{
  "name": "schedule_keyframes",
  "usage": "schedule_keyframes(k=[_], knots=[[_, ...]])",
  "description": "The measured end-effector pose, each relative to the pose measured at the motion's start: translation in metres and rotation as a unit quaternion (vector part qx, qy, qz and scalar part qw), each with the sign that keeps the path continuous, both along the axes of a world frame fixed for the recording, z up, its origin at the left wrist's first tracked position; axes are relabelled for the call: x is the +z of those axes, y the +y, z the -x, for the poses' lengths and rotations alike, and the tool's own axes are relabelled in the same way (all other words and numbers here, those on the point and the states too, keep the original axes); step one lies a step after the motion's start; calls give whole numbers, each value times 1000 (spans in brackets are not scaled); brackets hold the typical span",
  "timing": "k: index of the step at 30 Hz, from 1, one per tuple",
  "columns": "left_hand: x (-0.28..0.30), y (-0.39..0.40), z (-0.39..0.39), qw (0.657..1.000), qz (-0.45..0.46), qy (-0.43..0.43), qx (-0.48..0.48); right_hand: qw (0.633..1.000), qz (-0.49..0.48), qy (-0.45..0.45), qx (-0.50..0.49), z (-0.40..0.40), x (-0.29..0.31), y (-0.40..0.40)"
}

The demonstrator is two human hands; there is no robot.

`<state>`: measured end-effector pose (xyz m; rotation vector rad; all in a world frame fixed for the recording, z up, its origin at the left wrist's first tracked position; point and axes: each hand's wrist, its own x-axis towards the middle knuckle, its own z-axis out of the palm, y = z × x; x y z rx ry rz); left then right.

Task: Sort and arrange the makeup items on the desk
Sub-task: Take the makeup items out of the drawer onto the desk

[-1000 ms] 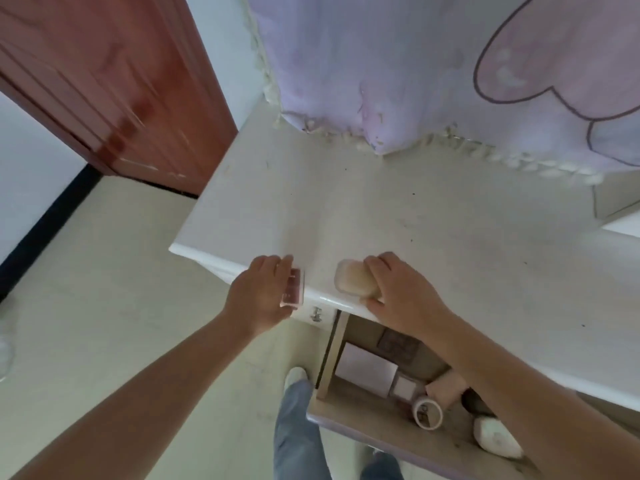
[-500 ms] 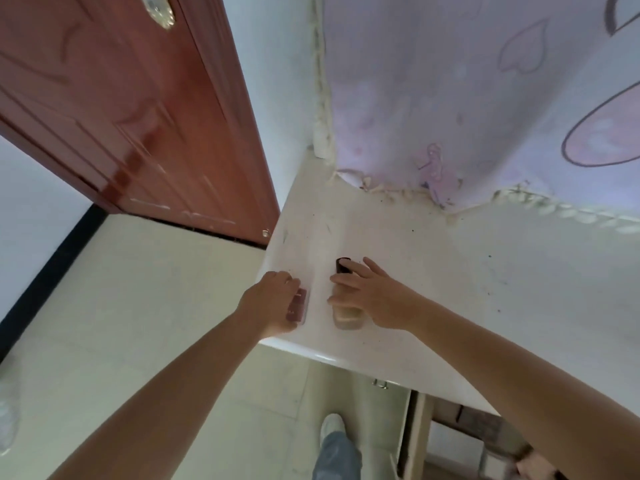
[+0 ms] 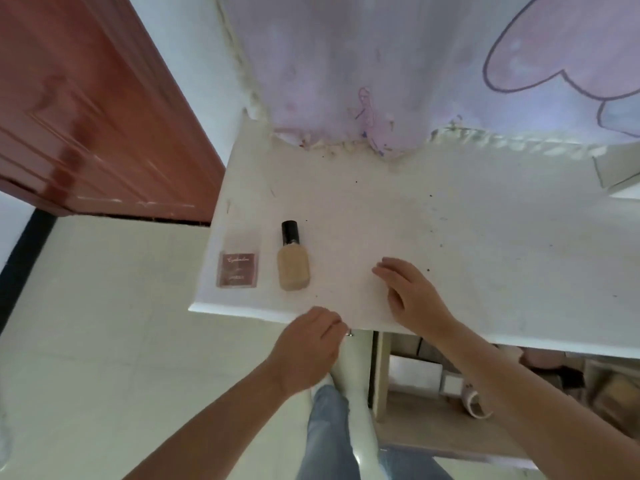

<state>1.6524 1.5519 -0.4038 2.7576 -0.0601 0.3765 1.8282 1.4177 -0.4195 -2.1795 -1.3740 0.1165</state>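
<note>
Fingers (image 3: 388, 268) of both hands relaxed, holding nothing — foundation bottle (image 3: 292, 265) lies beside palette (image 3: 238, 270).

This is a room in a home, most likely a bedroom corner. A white worktop (image 3: 450, 237) stands against a wall hung with a lilac cartoon-print curtain (image 3: 381, 64), beside a reddish wooden door (image 3: 86, 116) and a pale tiled floor (image 3: 104, 323). A foundation bottle (image 3: 292, 263) and a small eyeshadow palette (image 3: 238, 269) lie on it, with an open drawer (image 3: 450, 410) of oddments below.
</note>
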Motion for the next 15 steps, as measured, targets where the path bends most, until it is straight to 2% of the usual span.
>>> schedule_keyframes(k=[2, 4, 8, 11, 15], knots=[[-22, -65, -12, 995, 4, 65, -71, 999, -14, -21, -34, -5, -2, -53], [-37, -118, -32, 976, 27, 197, -89, 998, -22, -49, -46, -9, -10, -108], [-68, -173, -65, 928, -17, 373, -13, 994, 57, -91, -34, -5, -40, -206], [-89, -186, -73, 894, -77, 441, 19, 994, 96, -53, -20, -2, -55, -242], [-100, -195, -74, 877, -106, 467, 35, 984, 169, -40, -27, -12, -76, -255]])
